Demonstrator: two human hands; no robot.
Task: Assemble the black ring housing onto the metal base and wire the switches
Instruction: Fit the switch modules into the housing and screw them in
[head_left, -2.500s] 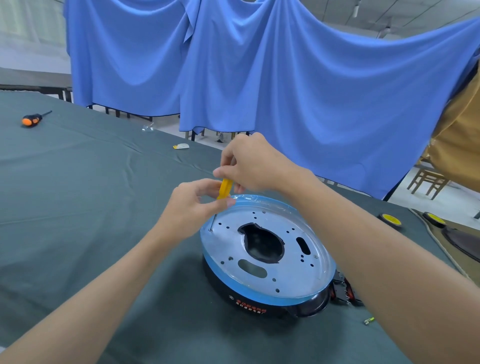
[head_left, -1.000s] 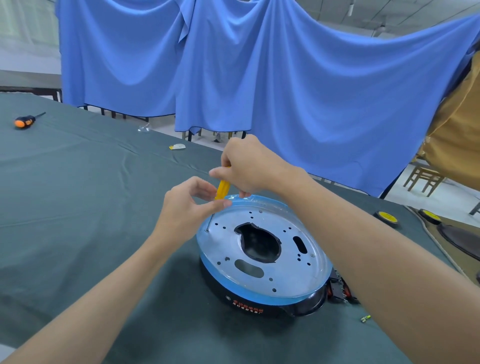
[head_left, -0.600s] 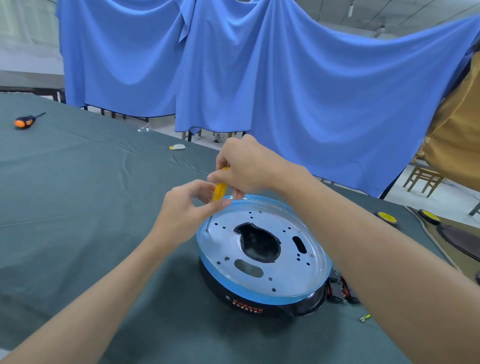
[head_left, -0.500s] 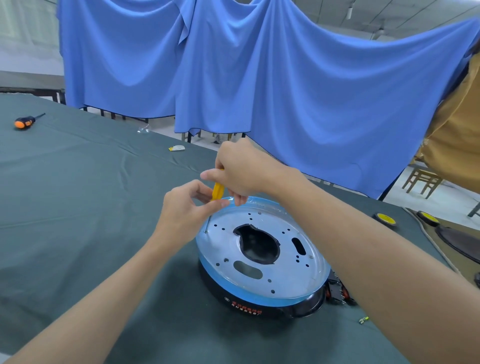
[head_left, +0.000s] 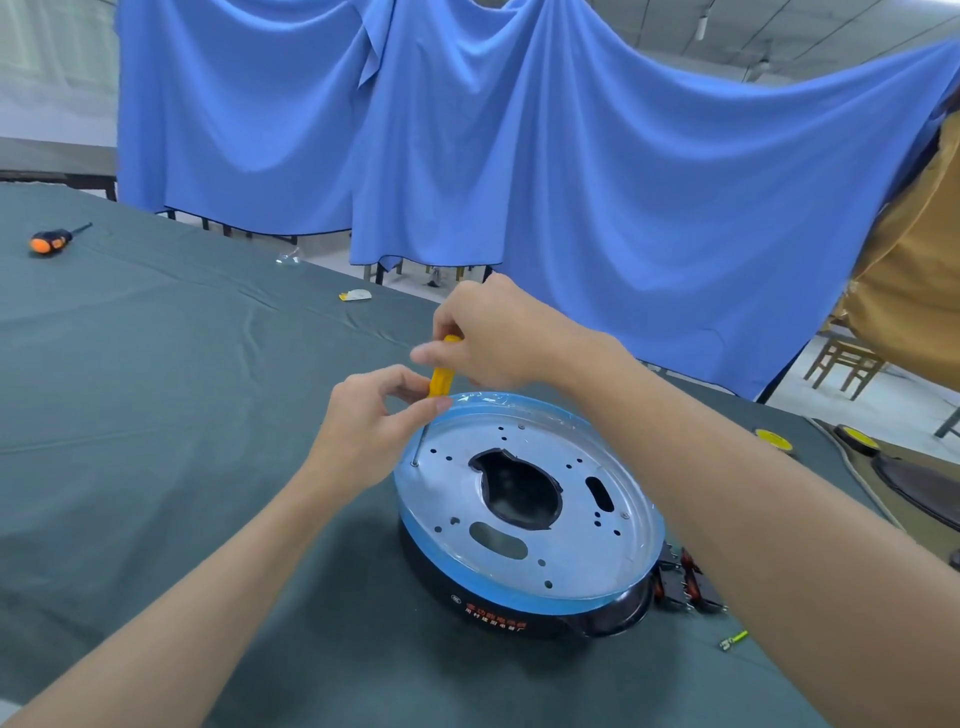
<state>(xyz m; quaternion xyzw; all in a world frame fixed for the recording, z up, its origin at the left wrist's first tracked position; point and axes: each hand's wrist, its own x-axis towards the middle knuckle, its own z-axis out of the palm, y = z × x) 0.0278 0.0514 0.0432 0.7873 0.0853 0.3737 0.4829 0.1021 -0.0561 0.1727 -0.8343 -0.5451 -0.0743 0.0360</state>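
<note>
Both your hands hold the screwdriver (head_left: 440, 378), right hand (head_left: 496, 332) curled over its hidden top, left hand (head_left: 366, 418) pinching lower, tip on the base (head_left: 457, 501), which covers most of the ring (head_left: 493, 616) beneath.

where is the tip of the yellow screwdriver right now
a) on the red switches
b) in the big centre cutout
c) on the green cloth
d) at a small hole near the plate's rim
D: the yellow screwdriver, gripped by the right hand and pinched by the left hand, has its shaft ending at a small hole by the rim of the metal plate.
</note>
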